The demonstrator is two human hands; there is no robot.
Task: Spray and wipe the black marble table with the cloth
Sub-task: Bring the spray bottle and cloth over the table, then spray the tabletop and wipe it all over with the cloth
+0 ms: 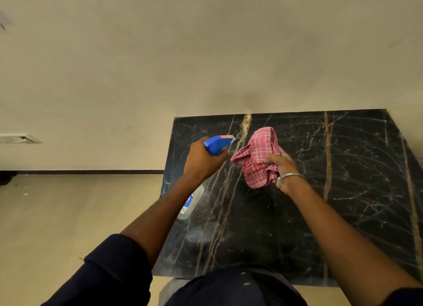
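Note:
The black marble table (332,191) with gold and white veins fills the lower right, its far edge against the wall. My left hand (201,161) grips a spray bottle (193,202) by its neck. Its blue trigger head (217,144) points right, toward the cloth, and its clear body hangs down over the table's left part. My right hand (282,170), with a metal bangle at the wrist, holds a bunched pink checked cloth (258,159) above the table's middle. The nozzle is close to the cloth. A pale hazy patch shows on the marble below the bottle.
A beige wall (206,54) rises behind the table. Beige floor (68,214) lies to the left, with a dark skirting strip along the wall. A white wall plate (18,138) sits at the far left. My body stands at the table's near edge.

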